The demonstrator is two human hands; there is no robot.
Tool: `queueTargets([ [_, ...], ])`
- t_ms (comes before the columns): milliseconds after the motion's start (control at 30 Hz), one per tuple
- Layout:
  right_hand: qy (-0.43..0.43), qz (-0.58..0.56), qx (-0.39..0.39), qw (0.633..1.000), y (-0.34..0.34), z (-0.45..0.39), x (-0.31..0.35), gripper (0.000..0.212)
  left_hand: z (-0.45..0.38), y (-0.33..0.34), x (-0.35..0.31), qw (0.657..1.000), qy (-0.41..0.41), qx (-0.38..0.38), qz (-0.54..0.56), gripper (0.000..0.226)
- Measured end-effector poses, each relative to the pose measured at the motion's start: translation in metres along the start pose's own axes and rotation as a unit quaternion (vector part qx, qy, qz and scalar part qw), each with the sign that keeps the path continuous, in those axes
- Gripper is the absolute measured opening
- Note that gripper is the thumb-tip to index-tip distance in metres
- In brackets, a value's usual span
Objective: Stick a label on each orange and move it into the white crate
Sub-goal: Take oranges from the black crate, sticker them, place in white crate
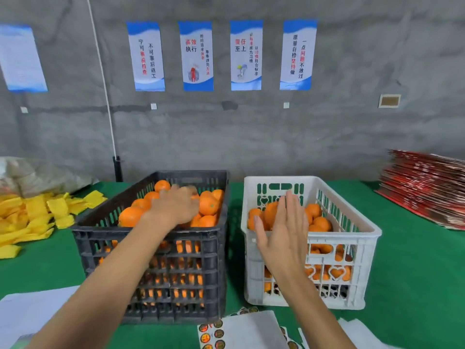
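Observation:
A black crate (151,238) heaped with oranges (208,205) stands on the green table, and a white crate (352,238) with oranges (320,222) stands to its right. My left hand (176,205) reaches into the black crate, palm down on the fruit, fingers blurred; whether it grips an orange is hidden. My right hand (284,230) hovers flat and open over the white crate's near left corner, holding nothing. Sheets of round labels (211,333) lie at the table's near edge in front of the crates.
Yellow foam sleeves (32,217) are piled at the left beside a clear bag (37,175). A stack of red cartons (427,187) sits at the far right. White paper sheets (30,313) lie near left. A grey wall with posters stands behind.

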State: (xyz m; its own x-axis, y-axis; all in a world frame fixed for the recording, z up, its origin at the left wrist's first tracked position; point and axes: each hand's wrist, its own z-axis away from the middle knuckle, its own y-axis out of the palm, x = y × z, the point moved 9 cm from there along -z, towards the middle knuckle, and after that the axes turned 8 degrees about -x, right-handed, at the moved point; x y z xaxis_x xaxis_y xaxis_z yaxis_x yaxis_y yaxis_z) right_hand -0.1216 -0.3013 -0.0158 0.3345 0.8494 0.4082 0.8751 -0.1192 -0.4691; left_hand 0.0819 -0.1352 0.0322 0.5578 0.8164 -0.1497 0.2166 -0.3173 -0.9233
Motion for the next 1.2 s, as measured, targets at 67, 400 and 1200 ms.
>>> queueTargets([
  [67,-0.026,-0.043,-0.001,0.999,0.006,0.013,0.008,0.069,0.003,0.030,0.027,0.984,-0.033,0.158,-0.074,0.045],
  [400,-0.133,-0.203,0.057,0.968,0.013,0.081,0.032,0.039,0.032,-0.019,0.022,0.971,0.057,-0.140,0.186,0.054],
  [1200,-0.148,-0.196,0.462,0.852,0.088,0.235,-0.013,0.047,0.234,0.218,0.021,0.806,-0.061,0.027,0.588,0.054],
])
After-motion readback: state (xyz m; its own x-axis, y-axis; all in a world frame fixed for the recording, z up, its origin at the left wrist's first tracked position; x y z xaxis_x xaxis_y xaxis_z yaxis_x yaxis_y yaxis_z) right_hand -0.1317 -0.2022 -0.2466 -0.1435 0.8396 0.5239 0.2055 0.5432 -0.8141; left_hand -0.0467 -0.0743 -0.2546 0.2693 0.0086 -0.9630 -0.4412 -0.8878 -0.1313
